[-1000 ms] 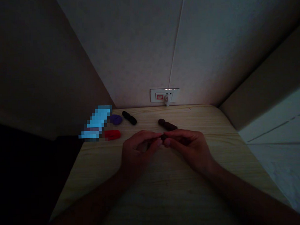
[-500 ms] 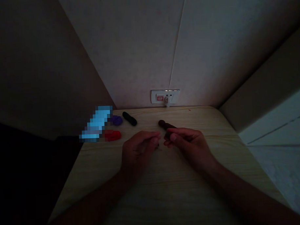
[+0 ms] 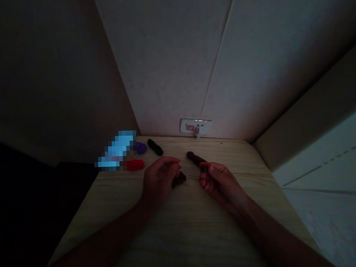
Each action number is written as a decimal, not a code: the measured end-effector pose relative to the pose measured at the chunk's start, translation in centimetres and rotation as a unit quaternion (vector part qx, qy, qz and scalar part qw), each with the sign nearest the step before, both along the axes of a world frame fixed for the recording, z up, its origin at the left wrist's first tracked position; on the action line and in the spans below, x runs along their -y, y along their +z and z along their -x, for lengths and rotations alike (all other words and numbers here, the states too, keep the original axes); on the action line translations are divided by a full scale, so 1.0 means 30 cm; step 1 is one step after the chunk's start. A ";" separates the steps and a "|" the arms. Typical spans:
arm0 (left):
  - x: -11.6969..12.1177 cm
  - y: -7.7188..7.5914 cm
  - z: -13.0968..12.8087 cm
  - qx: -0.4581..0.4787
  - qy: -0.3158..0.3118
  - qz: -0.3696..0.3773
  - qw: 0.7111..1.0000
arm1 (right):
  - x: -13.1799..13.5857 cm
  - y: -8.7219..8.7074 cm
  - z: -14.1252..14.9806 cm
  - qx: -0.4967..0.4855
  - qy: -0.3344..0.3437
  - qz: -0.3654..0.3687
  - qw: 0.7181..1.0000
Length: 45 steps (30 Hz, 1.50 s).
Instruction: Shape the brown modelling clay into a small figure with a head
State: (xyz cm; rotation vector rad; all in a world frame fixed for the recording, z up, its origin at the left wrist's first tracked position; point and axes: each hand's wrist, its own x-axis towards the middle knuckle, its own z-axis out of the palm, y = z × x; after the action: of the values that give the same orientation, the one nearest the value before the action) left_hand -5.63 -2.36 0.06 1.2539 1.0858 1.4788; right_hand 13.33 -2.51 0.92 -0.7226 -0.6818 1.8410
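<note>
Thumb and fingers of my right hand [image 3: 222,182] pinch a small dark brown piece of modelling clay [image 3: 204,168]. Just beyond it a longer brown clay roll [image 3: 196,158] with a rounded end lies on the table, its near end hidden behind my right hand. My left hand [image 3: 159,177] is closed, its thumb and fingertips brought together; whatever they may hold is hidden. Under and beside those fingertips rests a dark brown lump of clay [image 3: 179,179], partly covered by the hand.
A black clay roll [image 3: 155,147], a purple lump [image 3: 140,147] and a red piece [image 3: 135,165] lie at the back left, near a pixelated bright blue rectangle [image 3: 117,150]. Behind the wooden tabletop [image 3: 181,227], a wall socket [image 3: 196,127] has a plug in it.
My hands have moved apart. The brown lump beside my left hand now shows more, and the small piece in my right fingers is plainer. The whole view has shifted slightly.
</note>
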 end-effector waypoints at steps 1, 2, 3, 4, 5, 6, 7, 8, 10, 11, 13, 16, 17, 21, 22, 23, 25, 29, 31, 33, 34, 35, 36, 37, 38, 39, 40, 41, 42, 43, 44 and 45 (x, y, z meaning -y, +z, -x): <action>0.006 0.005 -0.004 0.000 -0.017 0.001 1.000 | 0.001 -0.003 0.002 0.005 0.001 -0.002 1.000; 0.013 0.010 -0.008 0.003 -0.039 0.004 0.999 | 0.002 -0.006 0.005 0.009 0.003 -0.009 1.000; 0.019 0.016 -0.014 0.011 -0.064 0.008 0.998 | 0.003 -0.008 0.008 0.012 0.008 -0.018 1.000; 0.025 0.022 -0.020 0.024 -0.089 0.013 0.996 | 0.005 -0.011 0.011 0.014 0.013 -0.029 0.999; 0.029 0.028 -0.025 0.042 -0.112 0.020 0.993 | 0.007 -0.013 0.013 0.016 0.021 -0.041 0.999; 0.031 0.032 -0.031 0.063 -0.132 0.028 0.989 | 0.009 -0.014 0.015 0.019 0.029 -0.053 0.998; 0.032 0.036 -0.035 0.084 -0.150 0.038 0.984 | 0.011 -0.016 0.017 0.023 0.038 -0.063 0.997; 0.030 0.037 -0.039 0.104 -0.166 0.049 0.979 | 0.013 -0.017 0.017 0.030 0.045 -0.072 0.996; 0.025 0.032 -0.043 0.144 -0.199 0.071 0.967 | 0.015 -0.020 0.016 0.042 0.057 -0.083 0.994; 0.022 0.027 -0.043 0.162 -0.219 0.079 0.959 | 0.017 -0.021 0.014 0.046 0.060 -0.085 0.993; 0.017 0.013 -0.041 0.193 -0.250 0.089 0.945 | 0.018 -0.022 0.009 0.052 0.065 -0.088 0.993; 0.012 -0.002 -0.033 0.202 -0.266 0.096 0.938 | 0.019 -0.020 0.001 0.066 0.074 -0.100 0.990; 0.011 -0.005 -0.030 0.196 -0.269 0.098 0.938 | 0.019 -0.019 -0.002 0.071 0.077 -0.107 0.989; 0.007 -0.007 -0.022 0.188 -0.299 0.098 0.931 | 0.015 -0.009 -0.012 0.096 0.090 -0.138 0.982; 0.006 -0.007 -0.021 0.190 -0.307 0.103 0.927 | 0.014 -0.007 -0.013 0.103 0.094 -0.141 0.980; 0.006 -0.008 -0.021 0.195 -0.312 0.109 0.923 | 0.014 -0.005 -0.013 0.108 0.098 -0.142 0.979; 0.007 -0.012 -0.021 0.207 -0.318 0.121 0.917 | 0.014 -0.003 -0.011 0.113 0.102 -0.140 0.978; 0.007 -0.022 -0.021 0.214 -0.321 0.126 0.914 | 0.019 0.000 -0.008 0.109 0.106 -0.129 0.980; 0.006 -0.024 -0.020 0.202 -0.308 0.130 0.921 | 0.021 0.000 -0.009 0.109 0.109 -0.131 0.979; 0.005 -0.025 -0.018 0.194 -0.301 0.130 0.925 | 0.021 0.000 -0.011 0.110 0.113 -0.138 0.978; 0.005 -0.025 -0.018 0.192 -0.301 0.128 0.925 | 0.021 0.000 -0.012 0.111 0.115 -0.140 0.977; 0.006 -0.025 -0.018 0.191 -0.303 0.124 0.926 | 0.022 0.000 -0.012 0.113 0.116 -0.141 0.977; 0.006 -0.025 -0.018 0.188 -0.303 0.120 0.926 | 0.022 0.000 -0.012 0.115 0.116 -0.140 0.977; 0.007 -0.025 -0.020 0.187 -0.300 0.116 0.928 | 0.023 0.000 -0.010 0.116 0.113 -0.136 0.977; 0.008 -0.025 -0.022 0.187 -0.295 0.113 0.930 | 0.024 0.000 -0.007 0.114 0.110 -0.131 0.979; 0.009 -0.024 -0.024 0.187 -0.292 0.112 0.931 | 0.025 -0.001 -0.004 0.108 0.107 -0.126 0.980; 0.010 -0.022 -0.027 0.188 -0.290 0.112 0.931 | 0.027 -0.002 0.000 0.101 0.104 -0.120 0.982; 0.011 -0.019 -0.030 0.190 -0.289 0.114 0.931 | 0.028 -0.003 0.004 0.094 0.100 -0.115 0.984; 0.012 -0.015 -0.033 0.190 -0.287 0.116 0.932 | 0.029 -0.004 0.008 0.090 0.095 -0.112 0.985; 0.013 -0.009 -0.035 0.189 -0.284 0.118 0.933 | 0.030 -0.005 0.011 0.087 0.091 -0.108 0.986; 0.014 -0.003 -0.036 0.185 -0.278 0.118 0.935 | 0.031 -0.006 0.014 0.087 0.086 -0.105 0.987; 0.015 0.003 -0.036 0.183 -0.267 0.115 0.939 | 0.032 -0.007 0.016 0.086 0.081 -0.102 0.988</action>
State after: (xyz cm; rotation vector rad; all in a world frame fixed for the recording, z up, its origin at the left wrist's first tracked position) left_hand -4.54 -2.81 0.15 0.9572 0.5840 1.0717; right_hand 12.86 -3.46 0.72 -0.7125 -1.0518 1.8341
